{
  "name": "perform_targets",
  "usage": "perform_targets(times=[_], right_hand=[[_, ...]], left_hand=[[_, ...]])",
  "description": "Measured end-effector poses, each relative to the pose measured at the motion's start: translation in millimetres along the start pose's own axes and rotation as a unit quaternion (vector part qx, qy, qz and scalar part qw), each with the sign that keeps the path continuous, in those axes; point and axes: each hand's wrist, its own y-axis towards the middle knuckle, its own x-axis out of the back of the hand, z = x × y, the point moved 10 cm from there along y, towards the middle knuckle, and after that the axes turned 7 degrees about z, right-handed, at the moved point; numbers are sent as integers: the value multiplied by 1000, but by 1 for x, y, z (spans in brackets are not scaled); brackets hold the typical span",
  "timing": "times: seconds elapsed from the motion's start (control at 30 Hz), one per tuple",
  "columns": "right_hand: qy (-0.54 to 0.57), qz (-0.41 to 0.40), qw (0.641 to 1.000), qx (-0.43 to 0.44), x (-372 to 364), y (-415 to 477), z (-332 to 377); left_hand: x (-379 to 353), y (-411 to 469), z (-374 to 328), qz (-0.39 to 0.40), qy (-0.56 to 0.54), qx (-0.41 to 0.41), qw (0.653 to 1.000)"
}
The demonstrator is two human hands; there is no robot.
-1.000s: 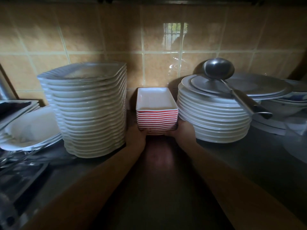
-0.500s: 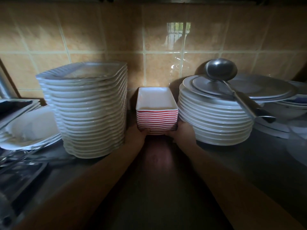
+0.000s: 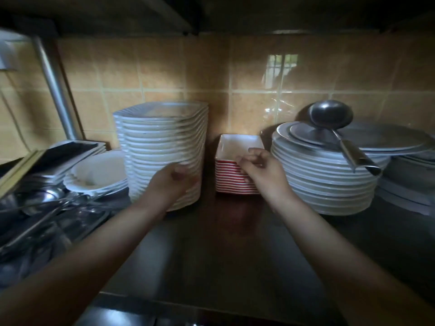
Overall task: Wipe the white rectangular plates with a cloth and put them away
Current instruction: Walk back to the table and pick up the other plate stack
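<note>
White glaze inside, red bands outside: stack of rectangular plates (image 3: 235, 177).

Location: on the dark shelf (image 3: 235, 243), back against the tiled wall (image 3: 164, 74). It stands between a tall stack of white plates (image 3: 162, 142) and a stack of round plates (image 3: 324, 180) with a ladle (image 3: 330, 115) lying on top. It is just beside each.

Change noted: half a second ago both hands were at the foot of the rectangular stack, one on each side. Both have now left it. The stack stands squarely in the same slot, unsupported.

Left hand (image 3: 174, 184): now against the near side of the tall white stack, low down. It is blurred, so I cannot tell whether it holds that stack or only rests on it.

Right hand (image 3: 263, 170): risen to the top of the rectangular stack, with its fingers (image 3: 243, 159) loosely curled at the near rim of the uppermost plate. I cannot tell whether they pinch the rim, touch it or hang just clear.

Reading: the stack looks set down, so this batch appears to be put away. The left hand may be steadying its neighbour. The right may be squaring the top plate or about to lift it, and either is possible.

Cloth: none in sight.
</note>
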Motion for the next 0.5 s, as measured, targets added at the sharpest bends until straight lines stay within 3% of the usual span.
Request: perform_targets(times=[0.2,0.37,0.5], right_hand=[[134,132,981,52,-70,-11,65],[102,263,956,76,-160,-28,116],[116,376,915,88,-244,-49,155]], left_hand=[[79,-47,-33,-69,-34,-23,997],[160,-91,-52,-147,26,-5,989],[229,-140,-71,-215,63,7,974]])
